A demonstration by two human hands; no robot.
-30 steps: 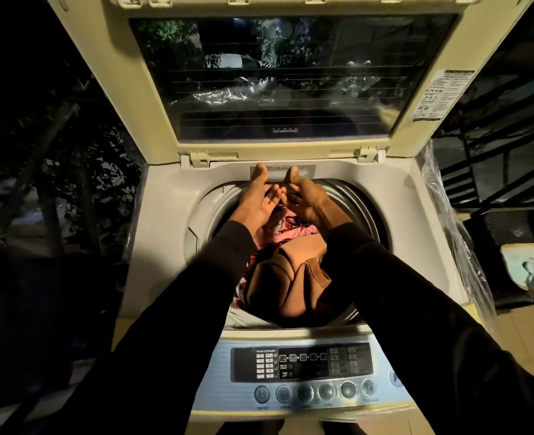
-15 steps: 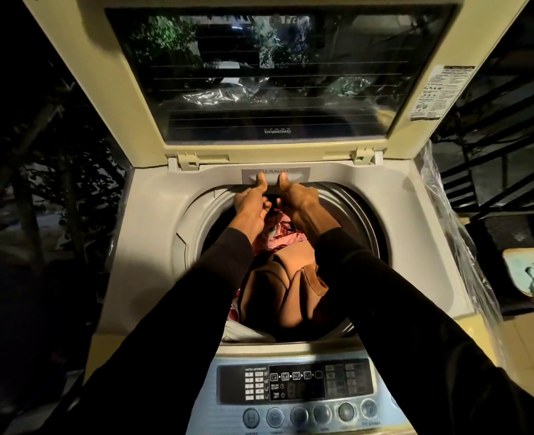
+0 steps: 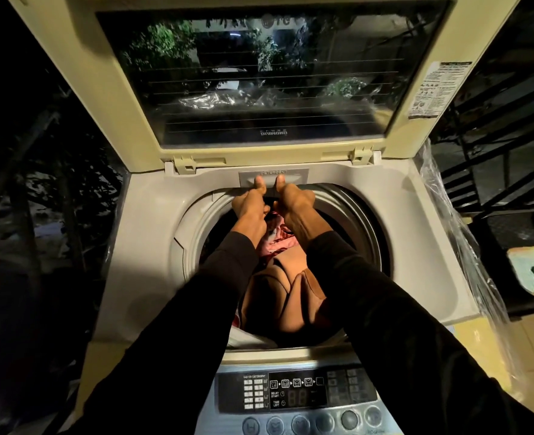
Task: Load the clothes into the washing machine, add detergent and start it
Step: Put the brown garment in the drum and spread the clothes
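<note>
Your clothes (image 3: 283, 288) sit in the drum of the washing machine (image 3: 152, 246): a brown garment on top, pink fabric behind it, a white piece at the near rim. At the far rim is the grey detergent drawer (image 3: 297, 176), labelled DETERGENT. Your left hand (image 3: 251, 204) and right hand (image 3: 293, 202) are side by side at its front, thumbs laid on its face, fingers curled under its edge, gripping it. The lid (image 3: 416, 32) stands raised behind, its glass reflecting foliage. The control panel (image 3: 293, 392) lies nearest you, display dim. Clear plastic wrap (image 3: 466, 255) hangs along the machine's right side.
</note>
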